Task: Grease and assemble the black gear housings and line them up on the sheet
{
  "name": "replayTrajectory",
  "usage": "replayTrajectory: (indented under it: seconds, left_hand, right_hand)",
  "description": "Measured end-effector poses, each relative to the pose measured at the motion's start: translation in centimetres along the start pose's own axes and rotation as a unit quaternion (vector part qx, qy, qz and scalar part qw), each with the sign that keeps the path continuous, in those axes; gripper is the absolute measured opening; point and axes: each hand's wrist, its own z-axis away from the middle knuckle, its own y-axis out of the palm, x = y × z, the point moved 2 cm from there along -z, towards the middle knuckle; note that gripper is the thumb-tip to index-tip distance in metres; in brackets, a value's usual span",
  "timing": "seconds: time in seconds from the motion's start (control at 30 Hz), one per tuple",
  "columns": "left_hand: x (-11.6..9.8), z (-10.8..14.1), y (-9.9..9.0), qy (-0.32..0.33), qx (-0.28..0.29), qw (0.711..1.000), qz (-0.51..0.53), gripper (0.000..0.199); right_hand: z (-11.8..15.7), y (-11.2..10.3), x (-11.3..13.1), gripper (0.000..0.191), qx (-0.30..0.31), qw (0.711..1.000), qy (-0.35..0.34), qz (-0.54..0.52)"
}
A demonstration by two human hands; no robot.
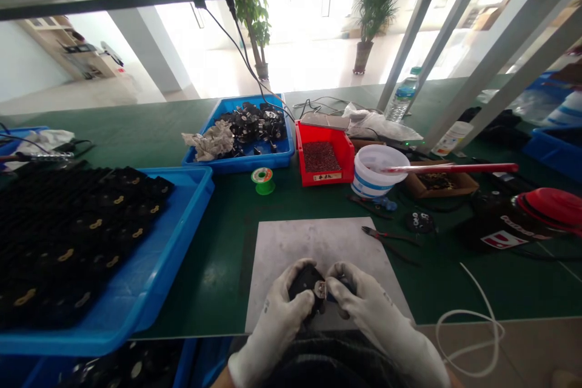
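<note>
In white gloves, both hands meet over the white sheet [313,236] near the bench's front edge. My left hand [284,306] is closed round a black plastic housing [304,279], thumb along its near side. A small round metal piece [321,290] shows at the housing's right end. My right hand [364,294] is closed in a pinch against that end, with fingertips by the metal piece. Something dark shows between its fingers, mostly hidden, and I cannot tell what it is.
On the left a blue tray [182,248] holds many black housings. Beyond the sheet are a blue bin [245,163] of small parts, a solder spool [262,182], a red bin [325,179] and a white bucket [379,179]. Cutting pliers [386,235] lie right, near a dark red-lidded jar [509,224].
</note>
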Motion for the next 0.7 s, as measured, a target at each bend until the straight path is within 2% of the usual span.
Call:
replayTrajectory:
  seconds: [0.23,0.47,0.7]
  left_hand:
    - [0.9,-0.1,-0.3,0.006,-0.001,1.0,-0.012,0.061]
    - [0.8,-0.1,-0.5,-0.002,0.008,1.0,-0.027,0.07]
    - [1.4,-0.2,-0.8,0.01,0.023,1.0,0.009,0.055]
  right_hand:
    - [-0.1,0.0,-0.6,0.03,-0.008,1.0,0.003,0.021]
    - [-0.1,0.0,-0.3,0.029,-0.002,1.0,-0.006,0.026]
    - [-0.3,-0.2,-0.7,0.037,0.0,1.0,0.01,0.018]
